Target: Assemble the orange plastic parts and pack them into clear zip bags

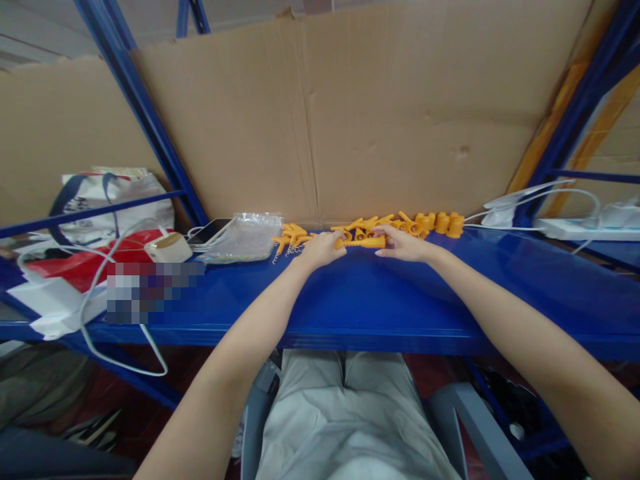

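Centrally, an orange ribbed plastic piece [367, 244] lies lengthwise between the two hands, just above the blue shelf [375, 300] and in front of a row of orange socketed parts [415, 230]. The left hand [324, 249] grasps its narrower end between thumb and fingers; the right hand [406, 245] grasps its broader, smooth end, with thumb on the near side and fingers beyond. How firmly either hand presses cannot be told. For good handling, both ends are best kept in one line, pressure along the shared axis rather than across it, and the knuckles clear of the row behind. To the right of that row stand orange cup-shaped parts [455, 225]; to the left lie orange branched parts [291, 233] with thin curled strands [294, 251], beside a clear plastic bag [245, 238] and a smartphone [213, 231]. A cardboard sheet [380, 120] backs the arrangement.
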A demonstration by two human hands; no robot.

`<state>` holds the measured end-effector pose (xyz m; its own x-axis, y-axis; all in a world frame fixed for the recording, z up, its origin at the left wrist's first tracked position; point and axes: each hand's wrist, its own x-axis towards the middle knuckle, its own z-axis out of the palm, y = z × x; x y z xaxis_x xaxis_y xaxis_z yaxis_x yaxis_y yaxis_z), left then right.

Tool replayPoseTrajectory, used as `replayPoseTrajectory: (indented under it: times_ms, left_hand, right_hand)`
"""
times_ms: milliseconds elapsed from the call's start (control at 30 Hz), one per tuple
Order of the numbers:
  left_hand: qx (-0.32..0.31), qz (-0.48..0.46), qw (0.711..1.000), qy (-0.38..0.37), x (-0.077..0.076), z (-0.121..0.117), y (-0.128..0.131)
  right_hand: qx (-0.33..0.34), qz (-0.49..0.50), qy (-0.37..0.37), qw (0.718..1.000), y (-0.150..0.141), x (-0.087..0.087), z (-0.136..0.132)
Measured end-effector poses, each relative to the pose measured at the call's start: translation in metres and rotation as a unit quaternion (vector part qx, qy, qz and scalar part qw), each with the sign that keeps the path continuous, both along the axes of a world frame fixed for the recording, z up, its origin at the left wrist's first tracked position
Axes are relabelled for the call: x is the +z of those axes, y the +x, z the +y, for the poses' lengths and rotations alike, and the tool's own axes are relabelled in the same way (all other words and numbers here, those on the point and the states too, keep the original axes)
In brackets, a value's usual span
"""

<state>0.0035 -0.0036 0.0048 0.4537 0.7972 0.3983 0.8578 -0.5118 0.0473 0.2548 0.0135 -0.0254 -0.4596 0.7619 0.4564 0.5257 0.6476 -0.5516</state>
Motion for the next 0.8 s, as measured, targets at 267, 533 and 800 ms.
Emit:
replayPoseTrajectory:
  times_ms: [267, 533, 800]
  left_hand:
    - [-0.02, -0.023, 0.999, -0.011, 0.0, 0.002, -0.001]
    - [0.0, -0.025, 1.0, -0.011, -0.001, 0.003, -0.001]
    - [-0.006, -0.037, 0.999, -0.014, -0.001, 0.003, -0.002]
  right_hand:
    - [-0.007, 0.181, -0.206, 0.962, -0.005, 0.007, -0.006]
    - [-0.064, 0.157, -0.256, 0.952, -0.014, 0.015, -0.018]
    - [0.003, 0.154, -0.284, 0.946, -0.006, 0.018, -0.023]
